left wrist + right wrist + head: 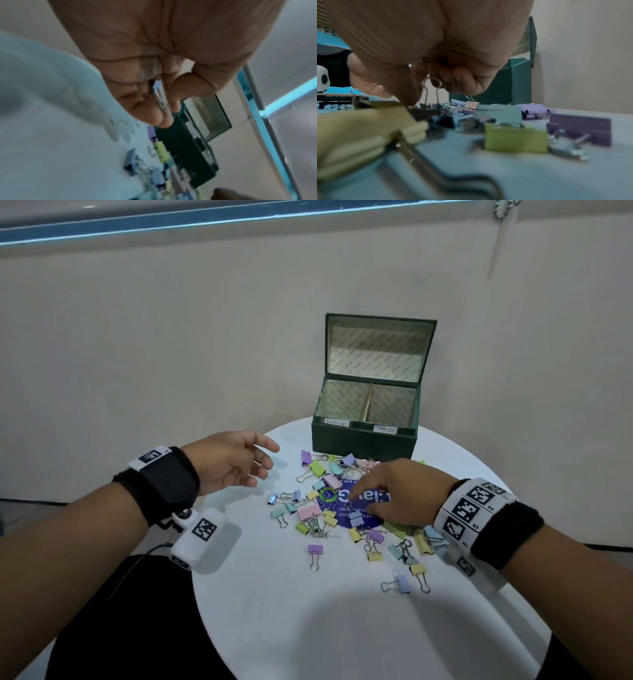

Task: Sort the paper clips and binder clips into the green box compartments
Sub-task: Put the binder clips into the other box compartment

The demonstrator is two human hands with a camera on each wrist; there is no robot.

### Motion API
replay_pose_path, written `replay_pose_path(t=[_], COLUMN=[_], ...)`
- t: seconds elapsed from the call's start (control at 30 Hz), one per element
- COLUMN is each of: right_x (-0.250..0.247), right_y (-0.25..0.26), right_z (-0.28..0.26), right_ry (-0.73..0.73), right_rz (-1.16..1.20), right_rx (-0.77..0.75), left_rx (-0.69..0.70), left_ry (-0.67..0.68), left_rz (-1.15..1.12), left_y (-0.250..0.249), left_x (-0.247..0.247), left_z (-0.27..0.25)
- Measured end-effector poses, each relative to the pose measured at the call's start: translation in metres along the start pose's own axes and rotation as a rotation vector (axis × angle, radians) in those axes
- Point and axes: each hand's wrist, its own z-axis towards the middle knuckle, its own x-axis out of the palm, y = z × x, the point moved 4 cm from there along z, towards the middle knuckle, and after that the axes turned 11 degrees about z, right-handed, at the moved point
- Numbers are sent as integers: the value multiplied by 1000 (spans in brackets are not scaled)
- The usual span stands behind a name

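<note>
The green box (363,440) stands open at the table's far side, a divider (368,405) splitting it in two, each half with a white label on the front rim. Several pastel binder clips (310,513) lie piled in front of it. My left hand (265,457) hovers left of the pile and pinches a small paper clip (258,463), which the left wrist view shows as a paper clip (160,97) between thumb and fingers. My right hand (363,498) is down on the pile with its fingers curled; thin wire (428,67) shows inside them, seemingly a paper clip.
A blue printed card (342,517) lies under the pile. The round white table (308,611) has bare surface toward me. Stray binder clips (399,583) lie nearer the front right. A wall stands right behind the box. An upright binder clip handle (431,83) rises beside my right fingertips.
</note>
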Motion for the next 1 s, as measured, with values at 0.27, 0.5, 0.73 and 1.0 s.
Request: replay_pose_path(t=[0.27,0.5,0.73,1.0], right_x=[5,-4,-39,-77], right_y=[0,-1,7,28], right_z=[4,3,28,72], right_ry=[14,-118,-336,-569], right_rz=[-64,87,119,223], right_rx=[7,37,45,184], left_rx=[83,96,215,168], left_ry=[-46,-29,-215,-171], left_rz=[1349,1255,728,391], left_y=[-4,-15,-86,-122], left_x=[26,22,20,50], left_z=[-1,7,43,80])
